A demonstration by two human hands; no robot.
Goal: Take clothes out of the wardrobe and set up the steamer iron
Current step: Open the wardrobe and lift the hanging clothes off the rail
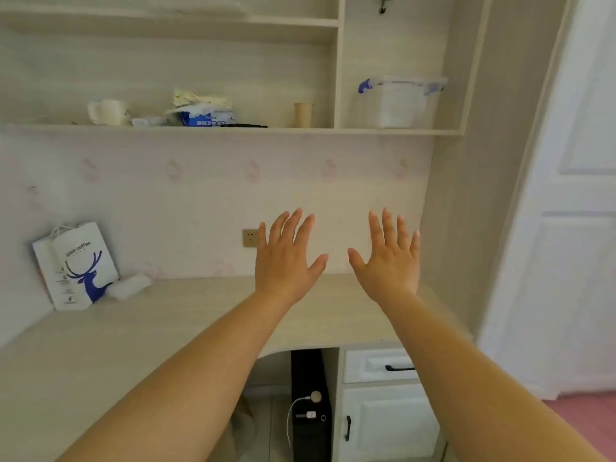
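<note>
My 2 hands, left hand (286, 258) and right hand (388, 258), hover spread and empty above the desk (100, 345); no wardrobe, clothes or steamer visible, so direction is unknowable.

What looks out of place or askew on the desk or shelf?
Little stands out. The paper bag leans tilted against the wall, and the tissue packs lie in a loose heap on the shelf. Both hands are open, holding nothing.

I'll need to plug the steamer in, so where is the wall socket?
In the head view the wall socket is on the wallpapered wall just above the desk, near the middle, right beside the little finger of the raised left hand.
</note>
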